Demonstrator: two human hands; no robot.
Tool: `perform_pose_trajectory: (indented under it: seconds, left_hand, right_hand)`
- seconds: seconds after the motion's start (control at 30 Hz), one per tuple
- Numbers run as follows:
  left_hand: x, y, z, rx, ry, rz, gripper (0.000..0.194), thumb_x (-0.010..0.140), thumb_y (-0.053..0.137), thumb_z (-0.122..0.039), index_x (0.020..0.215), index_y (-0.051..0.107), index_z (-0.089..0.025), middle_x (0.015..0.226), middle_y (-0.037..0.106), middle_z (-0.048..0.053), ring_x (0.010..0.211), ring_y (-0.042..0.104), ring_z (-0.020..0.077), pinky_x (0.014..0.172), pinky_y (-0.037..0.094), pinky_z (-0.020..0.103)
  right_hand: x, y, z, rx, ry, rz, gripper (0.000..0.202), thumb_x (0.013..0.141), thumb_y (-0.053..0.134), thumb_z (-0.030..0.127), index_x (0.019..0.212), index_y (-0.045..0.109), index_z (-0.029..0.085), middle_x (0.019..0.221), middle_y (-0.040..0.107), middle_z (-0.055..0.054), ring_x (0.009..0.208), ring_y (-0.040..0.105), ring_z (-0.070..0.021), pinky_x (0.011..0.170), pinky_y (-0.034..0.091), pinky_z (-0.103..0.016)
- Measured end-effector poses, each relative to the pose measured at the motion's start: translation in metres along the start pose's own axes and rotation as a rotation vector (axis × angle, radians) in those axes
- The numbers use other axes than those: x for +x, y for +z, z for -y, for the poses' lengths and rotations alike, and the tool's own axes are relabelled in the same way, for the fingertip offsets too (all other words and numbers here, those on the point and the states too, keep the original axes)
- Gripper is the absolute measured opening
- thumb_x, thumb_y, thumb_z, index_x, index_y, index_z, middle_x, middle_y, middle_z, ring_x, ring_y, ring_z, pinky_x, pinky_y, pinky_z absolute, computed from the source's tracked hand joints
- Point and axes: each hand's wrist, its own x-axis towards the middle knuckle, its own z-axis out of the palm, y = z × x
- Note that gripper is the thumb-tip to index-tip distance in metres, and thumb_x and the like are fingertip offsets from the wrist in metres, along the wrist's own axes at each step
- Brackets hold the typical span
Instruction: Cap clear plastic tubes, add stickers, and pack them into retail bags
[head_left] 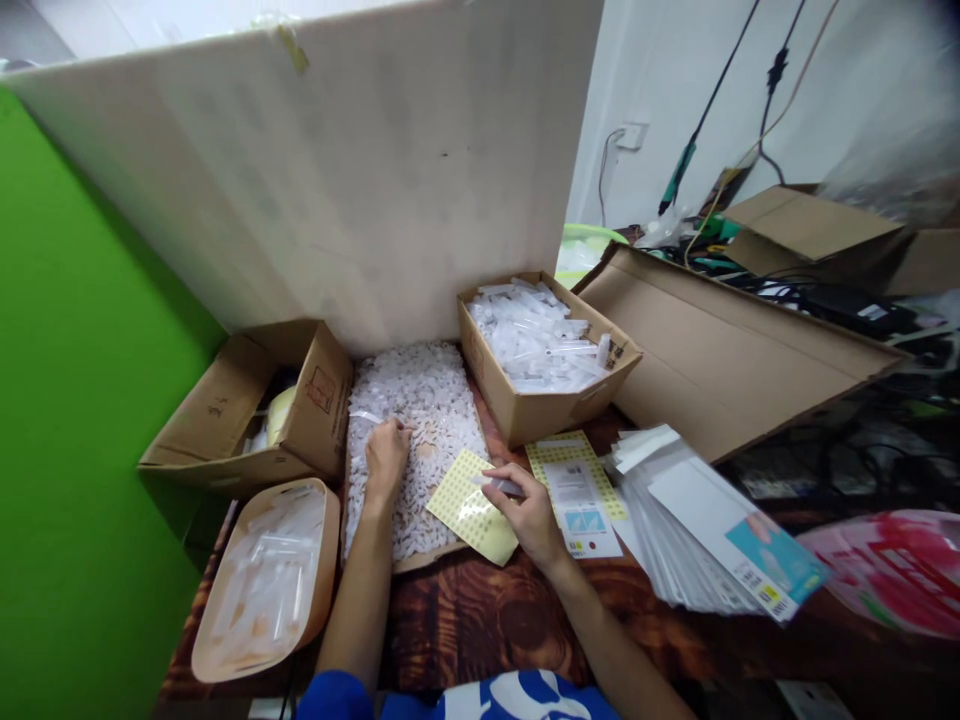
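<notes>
My left hand [387,458] reaches over a shallow cardboard tray [427,560] spread with small white plastic pieces [420,385]. Its fingertips are pinched together at the pieces, and what lies between them is too small to make out. My right hand [534,515] is closed on a small translucent plastic tube [508,487], held between thumb and fingers. Beneath that tube, a yellow sheet of small round stickers [469,500] overlaps the tray's right front corner.
Behind stands a carton of clear tubes [510,410]. Left are an open carton [322,400] and an oval tub [330,540] holding clear plastic pieces. A second sticker sheet [559,450], a printed card [577,500] and stacked packaging cards [690,520] lie right. A pale partition [360,180] rises behind.
</notes>
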Motion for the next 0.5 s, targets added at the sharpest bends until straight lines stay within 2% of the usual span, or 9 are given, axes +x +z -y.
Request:
perform_pose_trajectory:
  seconds: [0.07, 0.13, 0.23, 0.27, 0.33, 0.37, 0.5]
  left_hand:
    - [-0.006, -0.004, -0.001, -0.079, 0.030, -0.004, 0.016, 0.086, 0.060, -0.014, 0.097, 0.071, -0.013, 0.095, 0.073, 0.016, 0.092, 0.070, 0.0287, 0.082, 0.050, 0.035]
    - [-0.020, -0.009, -0.004, -0.171, 0.048, -0.011, 0.025, 0.085, 0.057, -0.012, 0.108, 0.068, -0.013, 0.104, 0.073, 0.014, 0.092, 0.071, 0.0241, 0.083, 0.052, 0.033]
    - [-0.058, -0.014, -0.014, -0.327, 0.053, 0.020, 0.033, 0.091, 0.058, -0.022, 0.123, 0.061, -0.017, 0.108, 0.072, 0.008, 0.088, 0.072, 0.0173, 0.079, 0.055, 0.027]
    - [-0.073, -0.014, -0.018, -0.403, 0.053, 0.051, 0.031, 0.092, 0.058, -0.028, 0.122, 0.062, -0.019, 0.104, 0.073, 0.006, 0.086, 0.073, 0.0159, 0.077, 0.056, 0.025]
    - [-0.102, -0.011, -0.027, -0.815, 0.010, 0.174, 0.027, 0.090, 0.063, -0.034, 0.110, 0.066, -0.017, 0.095, 0.073, 0.006, 0.087, 0.074, 0.0185, 0.078, 0.057, 0.027]
    - [-0.114, -0.009, -0.031, -0.943, -0.020, 0.211, 0.026, 0.087, 0.067, -0.037, 0.104, 0.066, -0.017, 0.090, 0.073, 0.005, 0.084, 0.075, 0.0188, 0.076, 0.057, 0.026]
    - [-0.144, -0.002, -0.036, -1.145, -0.138, 0.194, 0.032, 0.083, 0.073, -0.046, 0.091, 0.065, -0.016, 0.077, 0.069, 0.002, 0.065, 0.071, 0.0157, 0.064, 0.054, 0.025]
  right_hand:
    - [0.000, -0.001, -0.001, -0.008, -0.037, -0.014, 0.021, 0.088, 0.067, 0.034, 0.101, 0.075, 0.020, 0.099, 0.073, -0.009, 0.092, 0.068, -0.0239, 0.080, 0.054, -0.033]
    - [0.000, -0.003, -0.002, -0.015, -0.087, -0.013, 0.022, 0.091, 0.063, 0.031, 0.106, 0.075, 0.021, 0.106, 0.072, -0.010, 0.099, 0.067, -0.0248, 0.084, 0.054, -0.035]
    - [-0.003, -0.002, -0.005, -0.053, -0.145, 0.004, 0.022, 0.093, 0.061, 0.029, 0.109, 0.074, 0.022, 0.108, 0.072, -0.010, 0.104, 0.066, -0.0254, 0.091, 0.052, -0.038]
    - [-0.004, -0.001, -0.007, -0.072, -0.157, 0.014, 0.021, 0.094, 0.061, 0.029, 0.109, 0.074, 0.022, 0.108, 0.072, -0.009, 0.103, 0.066, -0.0254, 0.092, 0.052, -0.039]
    - [-0.006, 0.002, -0.012, -0.101, -0.172, 0.053, 0.021, 0.094, 0.062, 0.028, 0.111, 0.074, 0.023, 0.108, 0.072, -0.009, 0.104, 0.066, -0.0254, 0.094, 0.051, -0.040]
    - [-0.007, 0.005, -0.014, -0.110, -0.178, 0.074, 0.021, 0.094, 0.062, 0.028, 0.112, 0.073, 0.024, 0.109, 0.072, -0.009, 0.104, 0.066, -0.0255, 0.095, 0.050, -0.040]
    - [-0.009, 0.012, -0.021, -0.116, -0.188, 0.147, 0.020, 0.093, 0.065, 0.030, 0.110, 0.074, 0.025, 0.109, 0.072, -0.007, 0.102, 0.066, -0.0247, 0.093, 0.051, -0.040]
